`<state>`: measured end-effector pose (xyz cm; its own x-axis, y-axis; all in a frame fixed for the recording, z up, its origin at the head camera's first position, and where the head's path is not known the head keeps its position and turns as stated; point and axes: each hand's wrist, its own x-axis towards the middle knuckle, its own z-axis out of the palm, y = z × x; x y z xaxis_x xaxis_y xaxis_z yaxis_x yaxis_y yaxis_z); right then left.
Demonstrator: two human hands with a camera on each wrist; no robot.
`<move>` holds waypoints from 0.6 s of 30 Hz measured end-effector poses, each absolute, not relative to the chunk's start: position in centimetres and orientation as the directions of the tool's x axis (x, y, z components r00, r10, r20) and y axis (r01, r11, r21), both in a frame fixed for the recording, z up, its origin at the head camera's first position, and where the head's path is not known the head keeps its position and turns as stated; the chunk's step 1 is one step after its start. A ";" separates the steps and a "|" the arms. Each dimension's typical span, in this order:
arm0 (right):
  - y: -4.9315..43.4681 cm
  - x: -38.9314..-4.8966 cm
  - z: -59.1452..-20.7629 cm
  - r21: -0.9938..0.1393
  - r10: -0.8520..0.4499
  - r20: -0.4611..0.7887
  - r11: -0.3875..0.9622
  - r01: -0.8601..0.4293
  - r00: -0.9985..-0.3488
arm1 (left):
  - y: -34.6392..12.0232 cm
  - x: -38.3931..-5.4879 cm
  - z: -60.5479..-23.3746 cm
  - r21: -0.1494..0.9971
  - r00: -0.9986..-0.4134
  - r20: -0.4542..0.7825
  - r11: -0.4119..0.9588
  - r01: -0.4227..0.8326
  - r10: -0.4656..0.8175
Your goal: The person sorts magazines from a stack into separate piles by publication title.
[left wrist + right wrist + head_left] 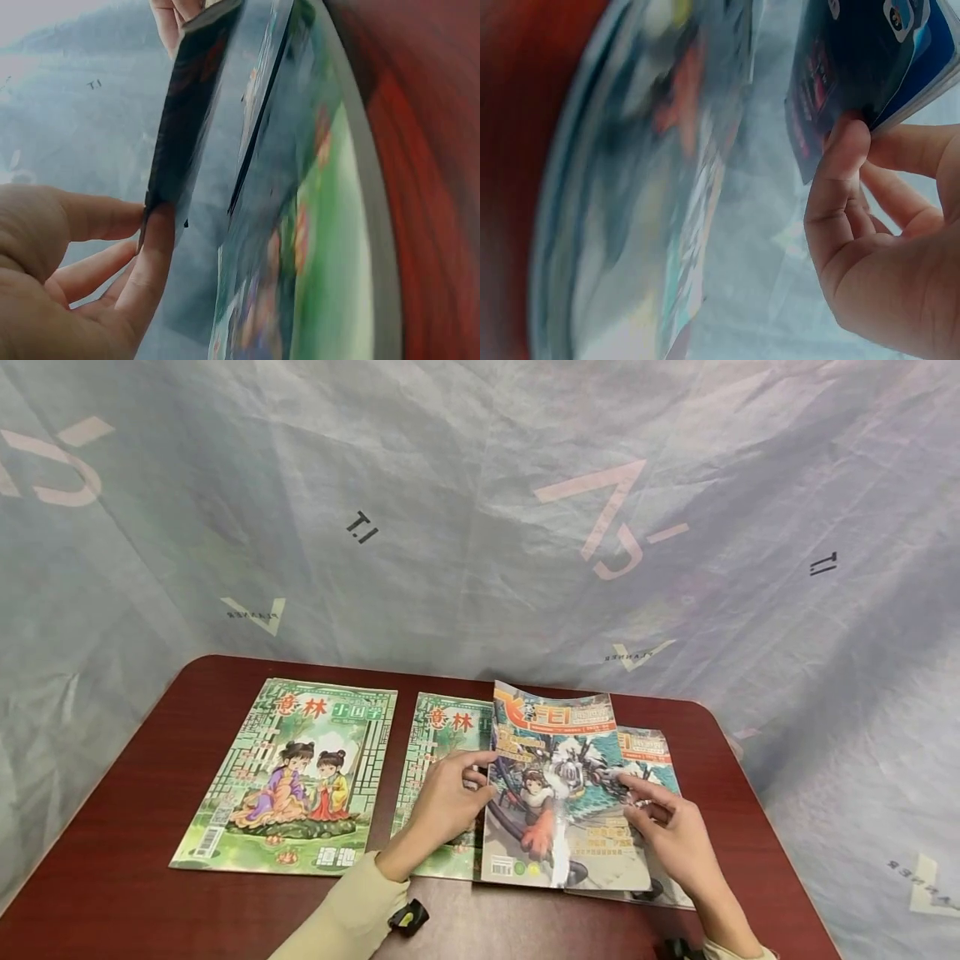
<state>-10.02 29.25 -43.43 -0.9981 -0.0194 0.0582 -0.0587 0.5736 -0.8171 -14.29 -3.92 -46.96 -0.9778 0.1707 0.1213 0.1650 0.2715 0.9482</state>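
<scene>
Between both hands a glossy magazine with an orange title is held up, its cover facing the head view. My left hand pinches its left edge, as the left wrist view shows with the hand at the dark underside of the magazine. On the opposite edge my right hand pinches it between thumb and fingers; in the right wrist view the hand grips near its dark back cover. Beneath it lie a similar magazine at right and a green magazine, partly hidden.
Another green magazine, with two cartoon figures on its cover, lies at the left of the dark red table. A grey printed cloth hangs behind the table and around its sides.
</scene>
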 end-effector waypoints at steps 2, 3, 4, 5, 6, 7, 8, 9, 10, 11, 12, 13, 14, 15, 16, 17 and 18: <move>30.1 -9.8 -43.6 -0.812 -0.006 0.061 0.582 -0.053 -0.998 | -3.1 -14.2 -47.0 0.949 -0.975 0.140 0.257 0.181 0.172; 30.5 -9.7 -43.6 -0.811 0.003 0.064 0.582 -0.050 -0.998 | -2.7 -14.2 -47.0 0.951 -0.975 0.140 0.251 0.181 0.172; 30.8 -9.7 -43.6 -0.810 0.011 0.068 0.584 -0.049 -0.998 | -2.3 -14.2 -47.0 0.951 -0.975 0.143 0.249 0.184 0.171; 31.2 -9.7 -43.7 -0.810 0.017 0.072 0.584 -0.049 -0.997 | -1.9 -14.1 -47.1 0.951 -0.974 0.146 0.245 0.186 0.173; 31.7 -9.7 -43.7 -0.811 0.024 0.076 0.583 -0.048 -0.997 | -1.6 -14.1 -47.1 0.954 -0.974 0.146 0.237 0.185 0.175; 32.1 -9.6 -43.7 -0.812 0.025 0.076 0.582 -0.047 -0.997 | -1.2 -14.1 -47.1 0.957 -0.974 0.140 0.228 0.178 0.176; 32.6 -9.6 -43.6 -0.817 0.027 0.071 0.576 -0.043 -0.997 | -0.9 -14.1 -47.0 0.960 -0.975 0.134 0.220 0.172 0.177; 33.0 -9.6 -43.5 -0.818 0.030 0.066 0.574 -0.037 -0.997 | -0.6 -14.1 -47.0 0.963 -0.975 0.132 0.211 0.168 0.176; 33.5 -9.6 -43.5 -0.819 0.030 0.061 0.573 -0.033 -0.998 | -0.3 -14.1 -47.1 0.966 -0.976 0.128 0.199 0.163 0.177; 33.9 -9.5 -43.4 -0.821 0.032 0.059 0.570 -0.031 -0.998 | 0.0 -14.0 -47.0 0.969 -0.976 0.127 0.186 0.160 0.177; 34.3 -9.5 -43.3 -0.823 0.033 0.056 0.567 -0.028 -0.998 | 0.3 -14.0 -47.0 0.972 -0.976 0.126 0.173 0.157 0.176; 34.7 -9.4 -43.2 -0.824 0.031 0.055 0.567 -0.027 -0.998 | 0.6 -14.0 -47.1 0.974 -0.976 0.128 0.163 0.157 0.175; 35.1 -9.4 -43.1 -0.824 0.036 0.054 0.566 -0.024 -0.998 | 0.9 -14.1 -47.1 0.975 -0.976 0.130 0.155 0.158 0.173; 35.4 -9.4 -43.2 -0.821 0.040 0.061 0.570 -0.027 -0.997 | 1.3 -14.1 -47.1 0.977 -0.976 0.131 0.147 0.157 0.174; 35.8 -9.3 -43.2 -0.821 0.043 0.066 0.571 -0.030 -0.997 | 1.6 -14.0 -47.2 0.977 -0.975 0.137 0.137 0.162 0.175; 36.1 -9.3 -43.3 -0.818 0.044 0.073 0.574 -0.035 -0.996 | 1.9 -14.0 -47.2 0.978 -0.974 0.142 0.126 0.166 0.175; 36.4 -9.3 -43.3 -0.817 0.046 0.079 0.575 -0.038 -0.996 | 2.3 -14.0 -47.3 0.980 -0.974 0.144 0.114 0.165 0.173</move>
<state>-9.26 36.37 -43.32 -0.9959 0.0455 0.0787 -0.0383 0.5747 -0.8175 -14.02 2.27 -47.30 -0.9744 0.1730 0.1435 0.1646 0.1142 0.9797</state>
